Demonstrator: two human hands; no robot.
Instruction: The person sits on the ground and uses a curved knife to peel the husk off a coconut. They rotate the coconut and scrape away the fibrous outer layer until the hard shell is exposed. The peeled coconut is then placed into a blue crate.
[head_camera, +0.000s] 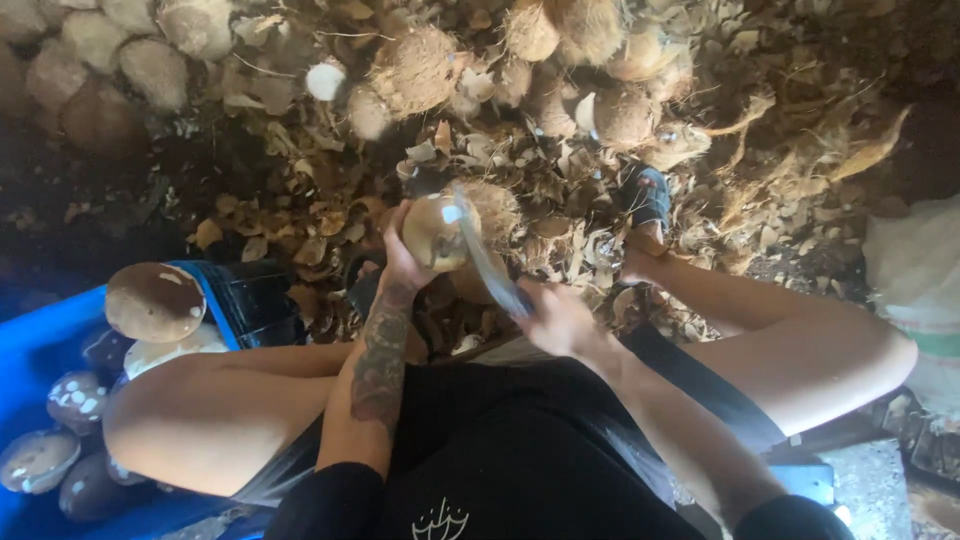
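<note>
My left hand (402, 262) grips a partly peeled brown coconut (432, 232) and holds it up in front of me, above my knees. My right hand (555, 318) is closed on the handle of a long knife (485, 262); its blade is blurred and lies against the coconut's right side. A tattoo runs along my left forearm. I sit low with both knees spread, and my right foot in a dark sandal (645, 198) rests on the husk litter.
A blue tub (40, 340) at the left holds several peeled coconuts, one (154, 300) lying on its rim. Unpeeled hairy coconuts (415, 68) are piled ahead. Husk chips (330, 215) cover the ground. A white sack (915, 270) stands at the right.
</note>
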